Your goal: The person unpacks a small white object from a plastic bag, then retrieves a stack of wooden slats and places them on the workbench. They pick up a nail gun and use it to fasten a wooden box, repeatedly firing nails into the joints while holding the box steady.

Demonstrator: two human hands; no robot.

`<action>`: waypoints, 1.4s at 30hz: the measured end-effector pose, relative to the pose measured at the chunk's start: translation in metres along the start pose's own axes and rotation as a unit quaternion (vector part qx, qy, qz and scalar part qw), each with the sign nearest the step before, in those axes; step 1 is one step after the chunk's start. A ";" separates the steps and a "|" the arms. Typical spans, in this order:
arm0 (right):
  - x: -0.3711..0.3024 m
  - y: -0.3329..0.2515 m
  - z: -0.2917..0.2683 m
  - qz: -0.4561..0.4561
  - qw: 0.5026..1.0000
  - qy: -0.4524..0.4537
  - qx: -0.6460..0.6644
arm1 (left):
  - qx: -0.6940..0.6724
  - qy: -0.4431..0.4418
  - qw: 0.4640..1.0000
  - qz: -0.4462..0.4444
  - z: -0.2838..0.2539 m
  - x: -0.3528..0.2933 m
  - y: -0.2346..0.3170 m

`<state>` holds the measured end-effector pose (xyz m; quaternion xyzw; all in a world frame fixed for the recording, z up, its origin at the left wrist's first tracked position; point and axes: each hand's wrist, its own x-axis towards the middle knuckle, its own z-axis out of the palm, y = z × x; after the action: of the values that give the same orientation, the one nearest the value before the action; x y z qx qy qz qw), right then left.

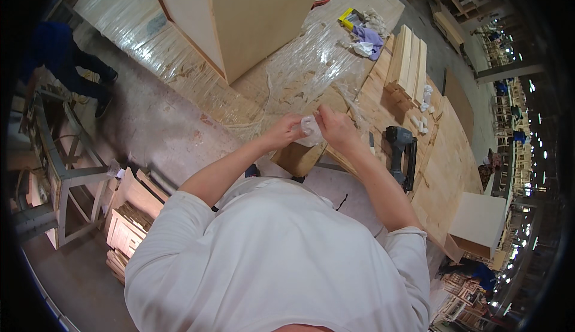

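Note:
A small translucent white plastic bag (309, 132) is stretched between my hands in front of my body, with its contents too blurred to make out. My left hand (284, 133) is closed on its left side. The fingers of my right hand (336, 128) pinch its upper right edge. Just below the bag, a brown wooden board or block (296, 159) sticks out from the table edge toward me. Beyond my hands, clear plastic film (305, 62) covers part of the wooden worktable.
A large pale cabinet (263, 26) stands on the table's far side. To the right lie a black nail gun (400, 155), stacked wooden strips (408, 65), small white pieces (421, 123) and a purple cloth (368, 39). A metal frame (66, 176) and a person (75, 62) are at left.

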<state>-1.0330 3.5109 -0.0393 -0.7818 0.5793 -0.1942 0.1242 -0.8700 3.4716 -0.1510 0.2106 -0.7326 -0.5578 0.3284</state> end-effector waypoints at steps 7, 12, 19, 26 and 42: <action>0.008 -0.003 0.014 -0.015 0.998 0.038 -0.038 | -0.138 -0.021 0.988 -0.062 0.002 -0.001 0.007; 0.012 -0.008 0.007 0.015 0.999 -0.011 -0.027 | -0.194 -0.091 0.965 -0.152 -0.011 0.004 0.017; 0.030 -0.013 -0.018 -0.164 0.980 0.093 -0.070 | -0.220 -0.139 0.960 -0.101 -0.021 0.020 0.038; 0.037 -0.019 -0.043 -0.146 0.986 0.075 0.002 | -0.108 -0.212 0.962 -0.136 -0.043 0.044 0.093; 0.040 -0.027 -0.046 -0.143 0.989 0.046 0.011 | -0.056 -0.265 0.953 -0.133 -0.038 0.045 0.102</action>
<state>-1.0200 3.4826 0.0196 -0.8454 0.4645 -0.2520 0.0776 -0.8678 3.4451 -0.0361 0.1318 -0.7260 -0.6725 0.0569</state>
